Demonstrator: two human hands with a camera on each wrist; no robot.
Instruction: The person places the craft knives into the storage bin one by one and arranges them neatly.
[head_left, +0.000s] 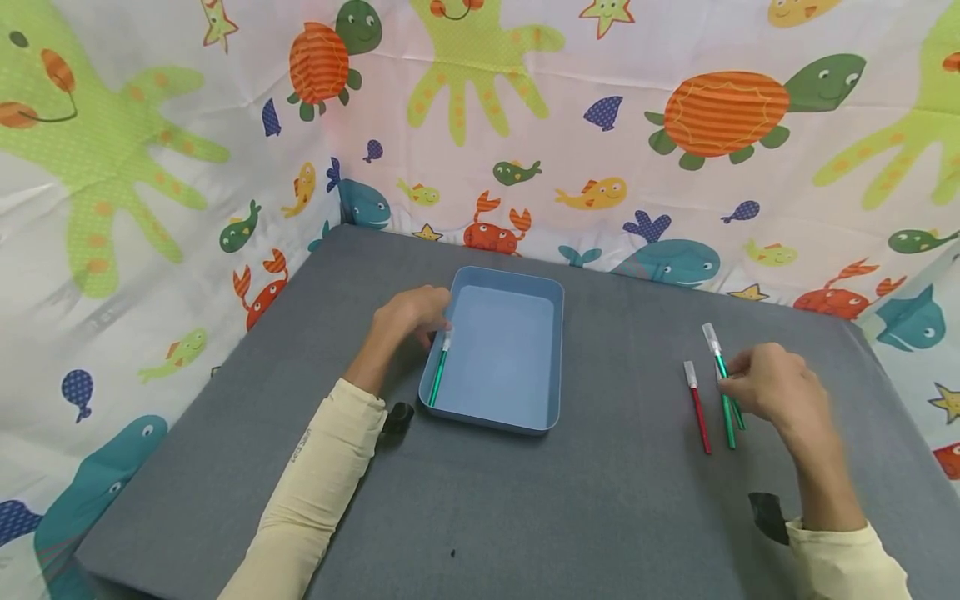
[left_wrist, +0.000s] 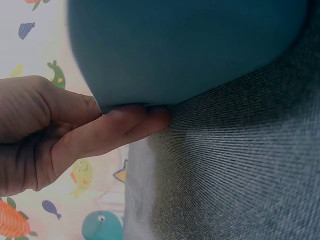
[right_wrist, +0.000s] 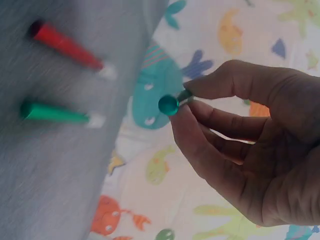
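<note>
A shallow blue tray (head_left: pixel 510 350) stands at the middle of the table. At its left wall my left hand (head_left: pixel 416 310) pinches the rim between thumb and fingers, as the left wrist view of the tray wall (left_wrist: pixel 165 55) shows. Inside, along that wall, lies a green pen (head_left: pixel 439 375) with a clear cap. To the right, my right hand (head_left: pixel 776 385) pinches another green pen (right_wrist: pixel 168 105) by its barrel, cap pointing away. Below it lies a further green pen (right_wrist: pixel 55 112), partly hidden in the head view. A red pen (head_left: pixel 700 412) with a clear cap lies just left of these.
The table (head_left: pixel 600 517) has a dark grey cloth cover. Behind it and at the sides hangs a printed curtain (head_left: pixel 465 183) with sea animals. A black wrist strap piece (head_left: pixel 397 418) sits close to the tray's front left corner.
</note>
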